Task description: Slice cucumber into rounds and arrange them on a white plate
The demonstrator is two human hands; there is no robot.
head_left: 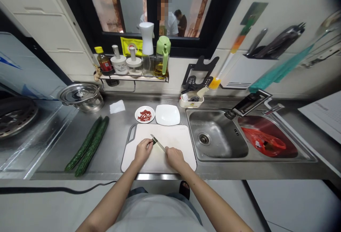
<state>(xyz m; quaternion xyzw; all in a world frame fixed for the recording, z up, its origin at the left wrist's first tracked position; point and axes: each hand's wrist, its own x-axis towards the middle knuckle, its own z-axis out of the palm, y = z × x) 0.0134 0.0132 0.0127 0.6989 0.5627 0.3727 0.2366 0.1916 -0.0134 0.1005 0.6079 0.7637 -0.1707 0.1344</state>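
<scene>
My right hand (174,157) grips the handle of a small knife (159,143), whose blade points up and left over the white cutting board (173,136). On the board, the fingers of my left hand (144,150) are pinched together around a small dark green piece (153,141) beside the blade; its full shape is hidden by the fingers. Behind the board stand a small plate (137,114) with red pieces (145,115) and a white square plate (167,114). Two long cucumbers (92,148) lie side by side on the counter at the left.
A lidded steel pot (92,102) and white paper (117,106) are at the back left. The double sink (221,132) holds a red bag (266,143) in its right basin. Bottles stand on a wall rack (133,78). People show through the window.
</scene>
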